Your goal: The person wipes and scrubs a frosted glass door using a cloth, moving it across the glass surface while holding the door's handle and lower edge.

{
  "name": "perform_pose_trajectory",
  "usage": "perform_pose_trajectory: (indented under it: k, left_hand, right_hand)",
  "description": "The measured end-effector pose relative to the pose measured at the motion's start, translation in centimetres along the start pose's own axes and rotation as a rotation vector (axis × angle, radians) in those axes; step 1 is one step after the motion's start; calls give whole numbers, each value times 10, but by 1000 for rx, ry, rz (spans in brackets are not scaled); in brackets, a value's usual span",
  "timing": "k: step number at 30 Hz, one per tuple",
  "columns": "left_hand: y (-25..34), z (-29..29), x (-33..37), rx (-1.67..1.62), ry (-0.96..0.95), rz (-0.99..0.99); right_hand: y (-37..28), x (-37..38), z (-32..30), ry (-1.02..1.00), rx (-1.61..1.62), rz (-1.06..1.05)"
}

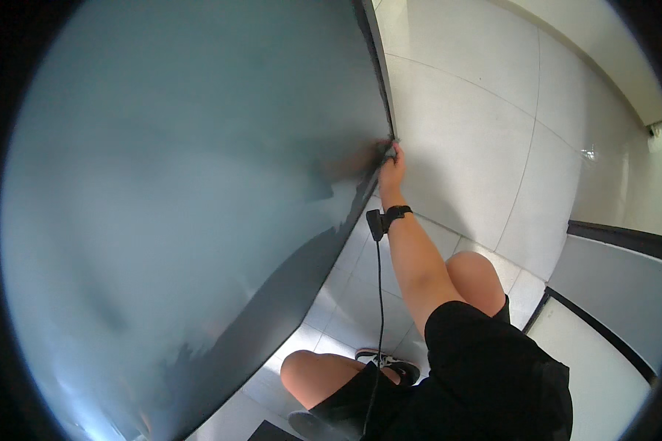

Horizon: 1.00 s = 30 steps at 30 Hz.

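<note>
A large, glossy grey-blue panel [176, 147] with a dark edge fills the left side. My right hand [392, 165] reaches to its corner, with fingers closed around something small and dark at the edge; I cannot make out what it is. The hand's reflection shows in the panel's surface. Around my wrist is a black strap [398, 213] with a small black box [376, 225], and a thin black cable [380, 301] hangs down from it. My left hand is out of view.
Pale floor tiles [463, 110] spread beyond the panel. Grey and white panels with black edging, one grey panel [618, 287] among them, stand at the right. My bent knees [305, 375] and a dark shoe [401, 370] are close below the panel's lower edge.
</note>
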<state>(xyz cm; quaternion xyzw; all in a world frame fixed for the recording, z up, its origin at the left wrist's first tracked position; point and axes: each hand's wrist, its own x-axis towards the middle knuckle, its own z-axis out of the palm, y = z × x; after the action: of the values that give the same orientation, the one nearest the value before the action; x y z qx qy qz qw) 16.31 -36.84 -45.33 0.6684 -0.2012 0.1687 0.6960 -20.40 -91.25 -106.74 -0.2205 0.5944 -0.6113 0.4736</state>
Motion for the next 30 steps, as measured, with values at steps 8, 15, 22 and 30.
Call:
perform_pose_trajectory:
  k: [8, 15, 22, 30]
  left_hand:
    - [-1, 26, -10, -35, 73, 7]
    - [-4, 48, -18, -52, 115, 3]
    - [0, 58, -23, -29, 142, 16]
    - [-2, 69, -31, -21, 170, 34]
  right_hand:
    - [-189, -145, 36, -2, -41, -560]
    - [-204, -153, 34, -81, -228, -685]
    - [-132, -102, 23, -29, -390, -99]
    - [-108, -125, 30, 33, -237, -453]
